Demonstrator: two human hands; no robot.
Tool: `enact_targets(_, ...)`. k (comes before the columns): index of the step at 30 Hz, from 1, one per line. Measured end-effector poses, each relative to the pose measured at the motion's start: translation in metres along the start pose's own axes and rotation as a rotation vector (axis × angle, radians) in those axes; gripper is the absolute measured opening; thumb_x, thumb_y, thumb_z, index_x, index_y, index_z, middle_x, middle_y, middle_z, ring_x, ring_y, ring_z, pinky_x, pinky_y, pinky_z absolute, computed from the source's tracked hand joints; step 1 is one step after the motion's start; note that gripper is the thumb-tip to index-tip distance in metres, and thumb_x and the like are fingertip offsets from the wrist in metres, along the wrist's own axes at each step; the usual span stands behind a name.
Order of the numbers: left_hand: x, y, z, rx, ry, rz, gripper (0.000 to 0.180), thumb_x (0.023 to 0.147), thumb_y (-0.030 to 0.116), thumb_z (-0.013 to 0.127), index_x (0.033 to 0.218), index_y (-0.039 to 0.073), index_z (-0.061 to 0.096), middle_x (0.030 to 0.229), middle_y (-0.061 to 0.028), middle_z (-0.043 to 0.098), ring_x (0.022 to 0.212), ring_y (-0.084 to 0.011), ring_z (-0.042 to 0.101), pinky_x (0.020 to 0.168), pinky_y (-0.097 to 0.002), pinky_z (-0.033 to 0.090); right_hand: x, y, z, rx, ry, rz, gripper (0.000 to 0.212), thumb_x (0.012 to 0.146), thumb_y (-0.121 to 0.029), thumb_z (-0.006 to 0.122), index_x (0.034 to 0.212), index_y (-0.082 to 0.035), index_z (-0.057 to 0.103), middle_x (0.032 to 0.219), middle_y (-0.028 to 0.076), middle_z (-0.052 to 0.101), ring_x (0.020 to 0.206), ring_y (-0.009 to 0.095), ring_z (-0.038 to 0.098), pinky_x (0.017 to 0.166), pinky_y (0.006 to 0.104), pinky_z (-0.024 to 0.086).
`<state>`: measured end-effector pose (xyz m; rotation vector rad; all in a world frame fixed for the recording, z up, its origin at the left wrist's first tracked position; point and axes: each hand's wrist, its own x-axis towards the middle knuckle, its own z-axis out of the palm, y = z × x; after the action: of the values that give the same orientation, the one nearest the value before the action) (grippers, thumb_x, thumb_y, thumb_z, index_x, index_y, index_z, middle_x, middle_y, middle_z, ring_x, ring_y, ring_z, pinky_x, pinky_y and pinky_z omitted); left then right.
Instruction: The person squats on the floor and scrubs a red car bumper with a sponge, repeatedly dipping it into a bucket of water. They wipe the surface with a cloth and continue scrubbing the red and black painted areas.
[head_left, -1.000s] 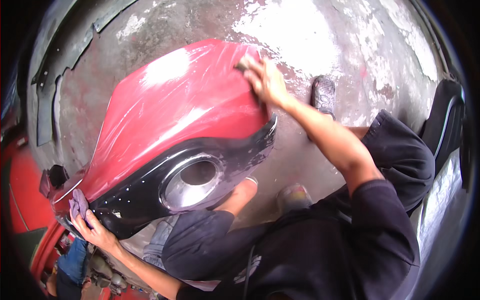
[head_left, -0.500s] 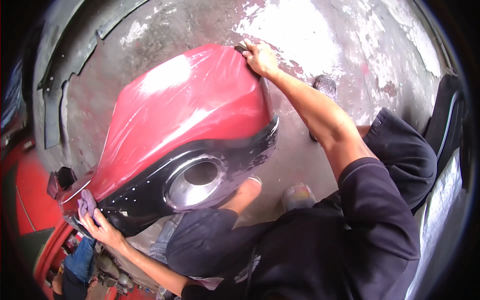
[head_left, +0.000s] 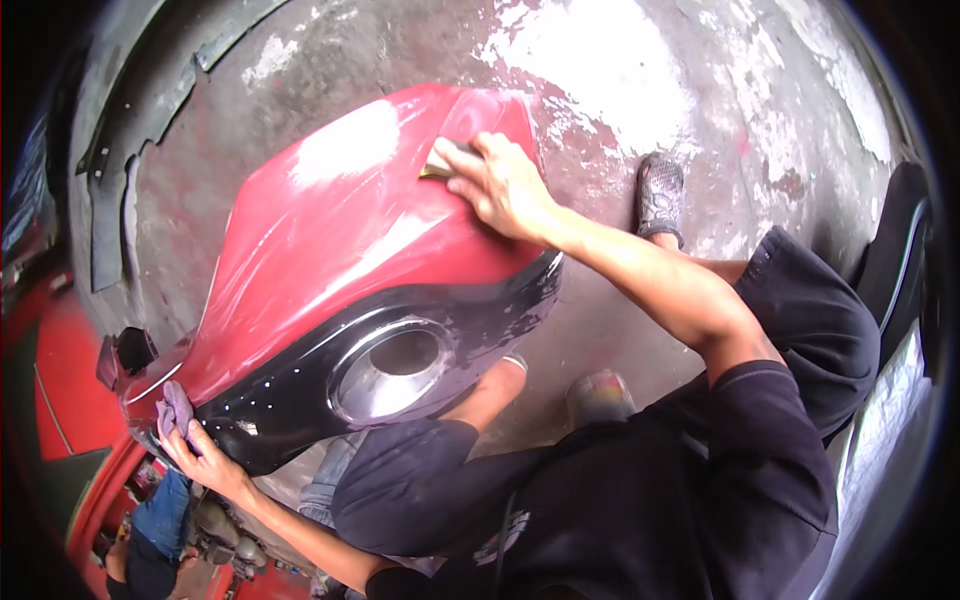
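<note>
We have a large red and black panel (head_left: 330, 230) in front of us, tilted above the floor (head_left: 620, 310) and reaching from the near left to the far middle of the scene; we cannot tell what props it up. Its red part faces up and away, glossy with white glare. The black part runs along its near side, scuffed toward the right, around a round opening with a silver ring (head_left: 372, 392).

Our right hand (head_left: 505, 190) lies on the red area at the far right, fingers closed on a thin pad (head_left: 434, 172) with a yellowish edge, held against the panel. Our left hand (head_left: 205, 462) is at the near left end, fingers bent around a bunched purple cloth (head_left: 175, 408) that touches the panel where red meets black.

Our left knee (head_left: 405, 485) is just beside the panel's near edge, and our right sandal (head_left: 660, 195) stands on the floor, right of it and apart. At the far left we see a grey sheet (head_left: 150, 95) with a ragged edge; near left, another person in blue trousers (head_left: 163, 515).
</note>
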<state>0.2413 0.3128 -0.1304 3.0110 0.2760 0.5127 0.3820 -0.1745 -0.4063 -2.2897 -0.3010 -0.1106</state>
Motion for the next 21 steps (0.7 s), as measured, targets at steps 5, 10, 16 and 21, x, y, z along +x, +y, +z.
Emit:
enact_targets(5,0.015,0.008,0.019,-0.020,0.023,0.103,0.034,0.103,0.017,0.062,0.125,-0.009,0.064,0.133,-0.0207,0.063,0.123,-0.0342,0.059,0.110,-0.0449,0.041,0.051,0.126,0.006,-0.134,0.048,0.340,0.035,0.101,-0.031,0.063,0.134,-0.023,0.070,0.118,0.022,0.066,0.103,0.043,0.067,0.094,0.0506,0.055)
enact_targets(10,0.004,0.002,0.005,0.011,0.006,0.001,0.031,0.102,0.013,0.062,0.123,-0.009,0.065,0.144,-0.0228,0.059,0.130,-0.0368,0.056,0.114,-0.0491,0.038,0.012,0.007,-0.018,-0.033,-0.158,0.168,0.042,0.096,-0.024,0.071,0.138,-0.019,0.068,0.132,0.023,0.061,0.116,0.039,0.060,0.100,0.0529,0.051)
enact_targets(16,0.006,-0.014,0.013,0.008,-0.003,0.048,0.029,0.102,0.011,0.062,0.124,-0.007,0.066,0.142,-0.0219,0.061,0.131,-0.0362,0.056,0.115,-0.0482,0.038,0.042,0.124,-0.005,-0.131,-0.002,0.389,0.041,0.102,-0.029,0.062,0.142,-0.021,0.065,0.123,0.022,0.067,0.113,0.039,0.065,0.101,0.0484,0.052)
enact_targets(21,0.003,-0.013,0.007,0.014,-0.001,0.045,0.029,0.102,0.010,0.062,0.124,-0.008,0.066,0.142,-0.0221,0.061,0.130,-0.0362,0.056,0.114,-0.0483,0.038,-0.008,0.048,0.001,-0.068,0.024,0.093,0.033,0.097,-0.025,0.068,0.130,-0.024,0.071,0.115,0.022,0.065,0.100,0.037,0.064,0.086,0.0505,0.054)
